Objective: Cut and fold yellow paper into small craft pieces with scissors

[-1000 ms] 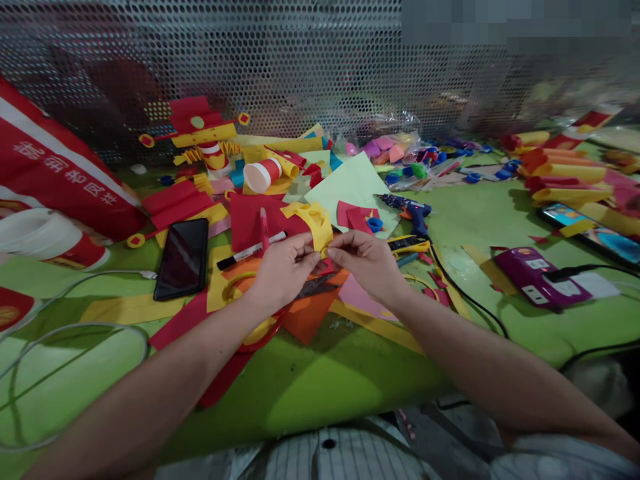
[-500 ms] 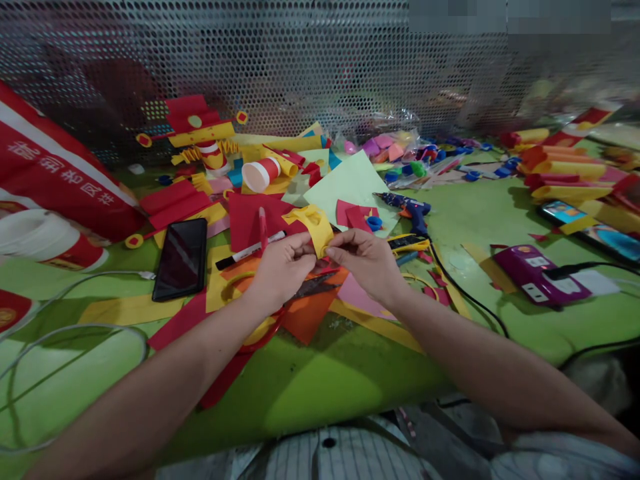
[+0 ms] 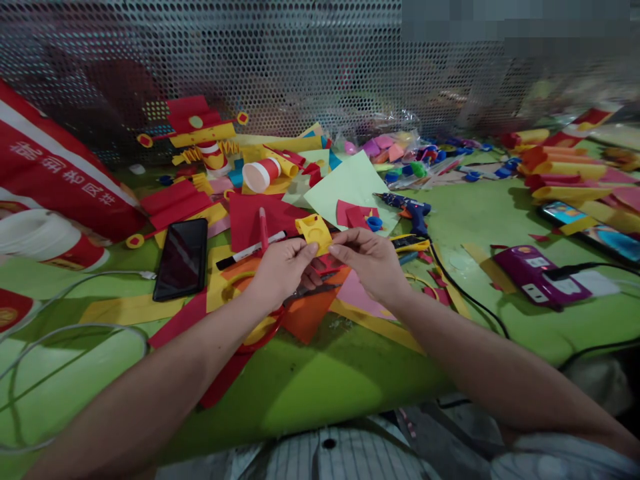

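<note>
A small yellow paper piece (image 3: 317,233), bent and with a round mark on it, is held between my two hands near the middle of the table. My left hand (image 3: 289,267) pinches its lower left edge between thumb and fingers. At its lower right edge, the thumb and fingertips of my right hand (image 3: 367,257) close on it. Below the hands lie scissors (image 3: 320,290), partly hidden, on orange paper (image 3: 305,317). Just left of the piece are a black-and-white marker (image 3: 250,250) and a pink pen (image 3: 263,227).
A black phone (image 3: 181,260) lies at left beside a red-and-white cup stack (image 3: 50,237). A blue glue gun (image 3: 410,208) rests behind my right hand, its cord running toward a purple power strip (image 3: 540,275). A paper figure (image 3: 195,127) stands at back left.
The yellow piece has turned and flattened, so its round mark now shows. My left fingers have shifted their hold, with the thumb now on top of the paper.
</note>
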`<control>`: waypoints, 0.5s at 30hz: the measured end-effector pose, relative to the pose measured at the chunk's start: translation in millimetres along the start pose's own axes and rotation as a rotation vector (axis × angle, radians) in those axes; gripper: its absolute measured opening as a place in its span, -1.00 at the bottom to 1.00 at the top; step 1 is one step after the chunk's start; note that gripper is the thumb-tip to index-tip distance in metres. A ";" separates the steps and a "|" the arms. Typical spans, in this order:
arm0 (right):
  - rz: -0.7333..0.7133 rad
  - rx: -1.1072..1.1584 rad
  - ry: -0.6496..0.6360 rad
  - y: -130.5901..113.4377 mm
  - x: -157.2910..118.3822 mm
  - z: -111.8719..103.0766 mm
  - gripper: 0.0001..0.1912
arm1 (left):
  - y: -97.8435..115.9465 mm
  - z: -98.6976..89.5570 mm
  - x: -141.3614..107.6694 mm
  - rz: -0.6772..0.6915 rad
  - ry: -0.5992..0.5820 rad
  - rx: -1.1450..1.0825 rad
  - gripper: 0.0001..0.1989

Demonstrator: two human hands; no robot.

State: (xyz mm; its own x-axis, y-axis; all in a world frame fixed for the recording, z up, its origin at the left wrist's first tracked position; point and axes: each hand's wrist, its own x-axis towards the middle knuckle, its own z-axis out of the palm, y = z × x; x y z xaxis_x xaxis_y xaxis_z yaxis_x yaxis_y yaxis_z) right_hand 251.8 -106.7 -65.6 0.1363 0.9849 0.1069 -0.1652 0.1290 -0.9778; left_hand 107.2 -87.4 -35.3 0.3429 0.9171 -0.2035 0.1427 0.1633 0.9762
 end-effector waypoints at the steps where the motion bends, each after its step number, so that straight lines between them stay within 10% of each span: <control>1: 0.010 0.026 0.015 -0.6 0.5 0.3 -0.81 | 0.6 -0.2 -0.2 0.009 0.005 0.013 -0.79; 15: 0.002 -0.026 -0.013 -2.1 -1.4 3.1 -0.79 | -2.9 -1.0 -3.7 0.209 0.117 0.342 -0.79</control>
State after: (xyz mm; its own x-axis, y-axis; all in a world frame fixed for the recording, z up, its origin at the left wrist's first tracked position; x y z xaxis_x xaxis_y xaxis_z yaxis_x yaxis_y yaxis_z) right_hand 248.9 -108.0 -63.1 0.1228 0.9866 0.1073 -0.1402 0.1243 -0.9823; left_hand 104.6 -90.9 -37.3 0.2927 0.9559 0.0256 0.3884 -0.1432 0.9103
